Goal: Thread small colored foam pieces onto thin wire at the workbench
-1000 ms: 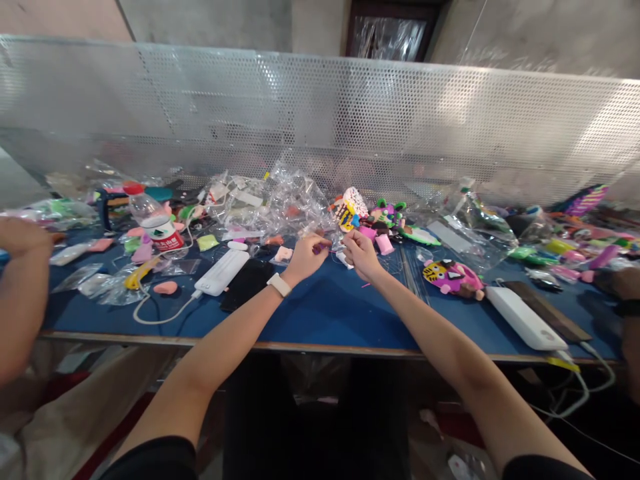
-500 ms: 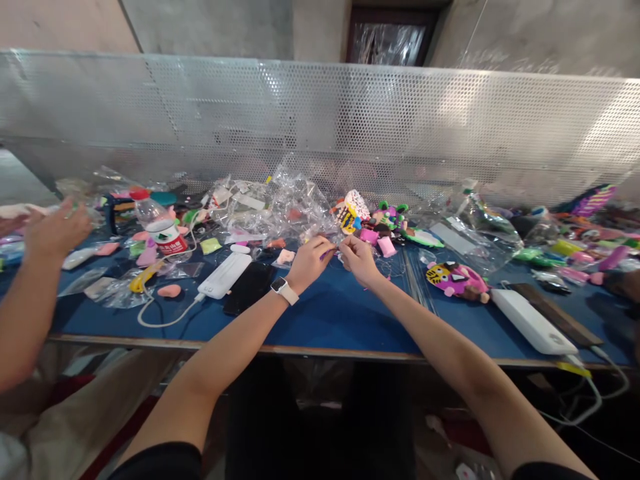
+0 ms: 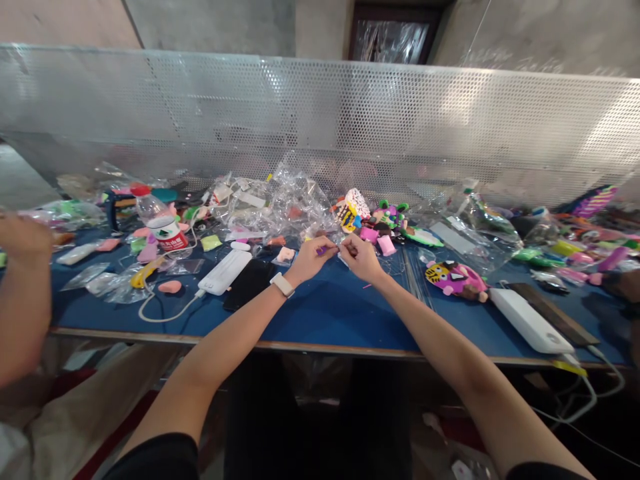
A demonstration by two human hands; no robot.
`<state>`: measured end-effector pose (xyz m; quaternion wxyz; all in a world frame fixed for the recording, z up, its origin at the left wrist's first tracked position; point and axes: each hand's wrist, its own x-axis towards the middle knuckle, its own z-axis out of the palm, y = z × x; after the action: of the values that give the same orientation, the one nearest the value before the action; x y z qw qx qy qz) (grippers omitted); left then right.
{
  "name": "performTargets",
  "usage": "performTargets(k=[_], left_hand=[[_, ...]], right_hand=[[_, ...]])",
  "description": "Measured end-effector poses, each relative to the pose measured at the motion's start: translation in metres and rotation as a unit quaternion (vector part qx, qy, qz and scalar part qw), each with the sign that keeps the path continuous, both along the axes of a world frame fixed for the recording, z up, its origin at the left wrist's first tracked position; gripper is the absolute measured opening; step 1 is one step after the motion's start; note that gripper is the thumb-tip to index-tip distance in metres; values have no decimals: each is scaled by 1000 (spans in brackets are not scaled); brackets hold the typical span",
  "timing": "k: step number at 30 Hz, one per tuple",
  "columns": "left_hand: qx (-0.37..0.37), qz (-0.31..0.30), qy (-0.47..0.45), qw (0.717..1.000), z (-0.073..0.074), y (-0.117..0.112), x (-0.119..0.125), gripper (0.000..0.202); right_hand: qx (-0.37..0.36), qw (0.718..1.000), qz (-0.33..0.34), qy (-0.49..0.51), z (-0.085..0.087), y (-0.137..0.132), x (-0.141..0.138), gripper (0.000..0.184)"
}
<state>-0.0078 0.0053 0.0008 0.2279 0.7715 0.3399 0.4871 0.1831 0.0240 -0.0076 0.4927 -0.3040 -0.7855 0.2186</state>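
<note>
My left hand is closed in a pinch over the blue table, with a small purple piece that looks like modelling clay showing between its fingers. A pale watch band circles that wrist. Close on the other side, my right hand has its fingers pressed together; what they hold, if anything, is too small to make out. The fingertips of both hands nearly meet. Just behind them lie pink clay packets and a colourful clay figure with a white speckled top.
Clear plastic wrappers are heaped behind my hands. To the left are a black phone, a white power bank and a bottle. A purple-and-yellow clay piece and another power bank lie right. A co-worker's arm reaches in.
My left hand has turned slightly, showing more of the purple piece. My right hand has barely moved. The co-worker's hand at the left has drawn back toward the frame edge.
</note>
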Motion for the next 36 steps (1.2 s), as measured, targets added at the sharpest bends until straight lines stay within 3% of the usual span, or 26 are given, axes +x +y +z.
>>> performTargets(k=[5, 8, 11, 17, 25, 36], left_hand=[[-27, -29, -3, 999, 1, 2, 0, 31], [66, 28, 39, 997, 0, 1, 0, 18], [168, 92, 127, 973, -1, -1, -2, 10], [211, 177, 252, 928, -2, -5, -1, 12], [232, 197, 240, 922, -6, -2, -1, 17], [285, 175, 250, 909, -4, -8, -5, 28]], right_hand=[[-18, 1000, 6, 17, 4, -1, 0, 19], [-46, 998, 7, 46, 5, -1, -4, 21], [-88, 994, 19, 69, 3, -1, -10, 23], [-110, 991, 38, 69, 2, -4, -16, 21], [-91, 993, 20, 70, 1, -6, -16, 21], [-104, 987, 10, 120, 0, -5, -14, 29]])
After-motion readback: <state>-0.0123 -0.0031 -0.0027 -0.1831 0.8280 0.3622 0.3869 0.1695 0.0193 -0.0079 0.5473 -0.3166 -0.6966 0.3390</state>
